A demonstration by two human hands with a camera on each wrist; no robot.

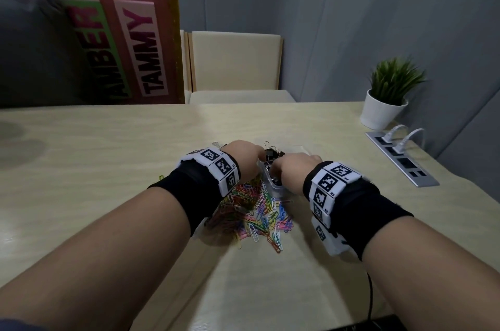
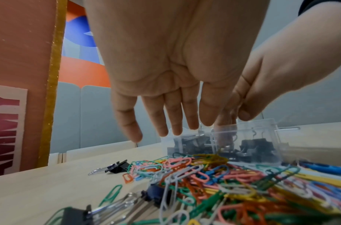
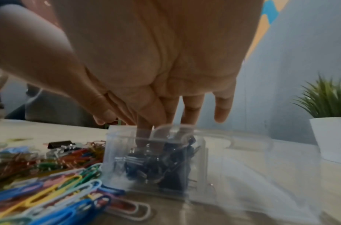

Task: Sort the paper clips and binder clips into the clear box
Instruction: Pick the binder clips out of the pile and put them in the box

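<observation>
Reaching into clear box (image 3: 156, 159) among black binder clips (image 3: 165, 167), right hand (image 3: 156, 60) fingers straight and together. Hovering above coloured paper clips (image 2: 223, 182), left hand (image 2: 161, 60) fingers spread, holding nothing.

Loose multicoloured wire paper clips (image 1: 259, 211) are crowding the small clear plastic box (image 1: 270, 182); bare pale wooden tabletop (image 1: 108, 157) is lying open leftward.

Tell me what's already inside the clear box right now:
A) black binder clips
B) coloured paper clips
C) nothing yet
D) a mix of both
A: through the wall of the clear box only black binder clips show, while the coloured paper clips lie heaped on the table beside it.
</observation>
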